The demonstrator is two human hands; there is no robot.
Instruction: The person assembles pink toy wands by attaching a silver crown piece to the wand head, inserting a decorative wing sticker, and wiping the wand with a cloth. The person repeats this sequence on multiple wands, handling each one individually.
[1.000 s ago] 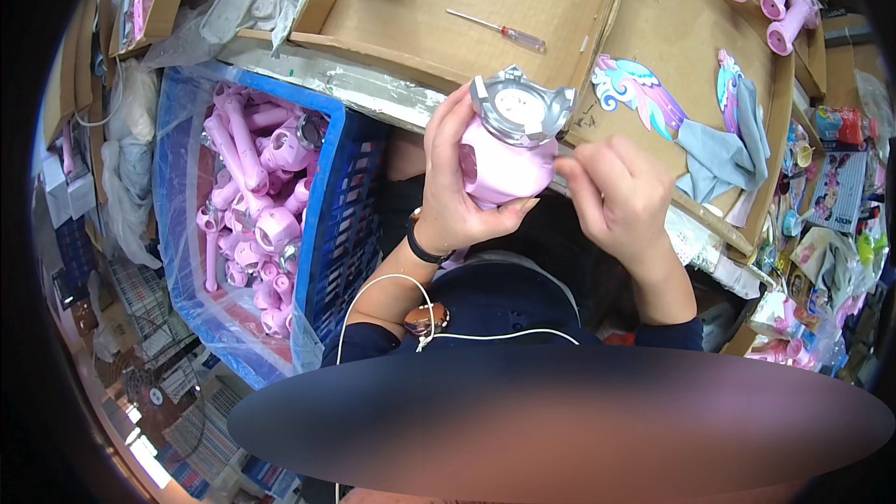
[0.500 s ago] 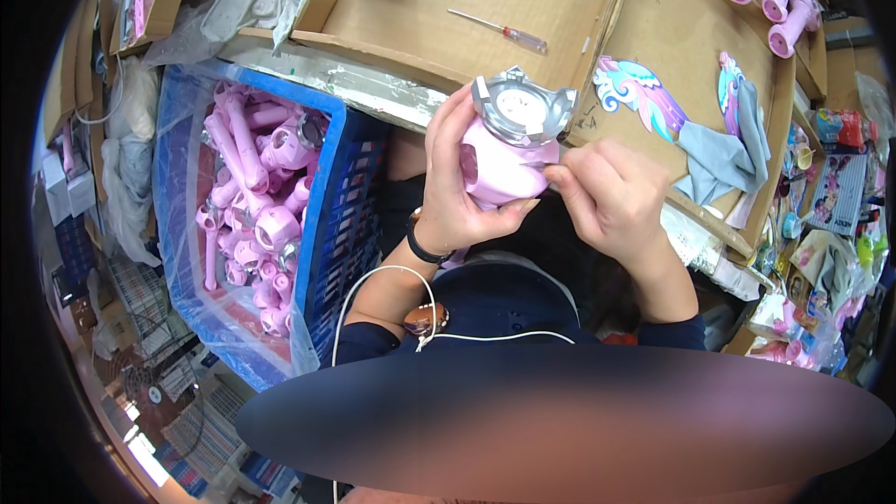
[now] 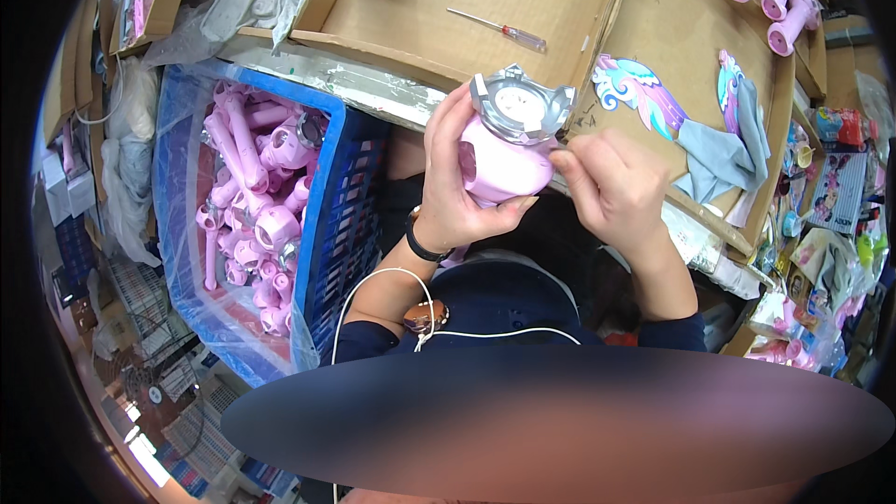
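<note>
My left hand [image 3: 450, 189] is wrapped round a pink plastic toy housing [image 3: 506, 170], which has a rounded body and a round opening in its side. A silver crown-shaped ring [image 3: 551, 121] with a pale disc inside tops the housing and faces up. At the right side of the housing, just below the ring, my right hand [image 3: 611, 189] is closed, its thumb and forefinger pinched together. Something small and dark shows at those fingertips, too small to name.
To the left, a blue basket [image 3: 338, 145] lined with clear plastic holds many pink toy parts [image 3: 277, 227]. On the cardboard ahead lies a screwdriver [image 3: 511, 34]. Winged cut-outs [image 3: 644, 98] and a grey cloth [image 3: 714, 161] are at right, with pink handles [image 3: 793, 23] beyond.
My right hand's fingertips have shifted slightly up along the housing toward the silver ring. The housing has turned a little in my left hand, which keeps its grip.
</note>
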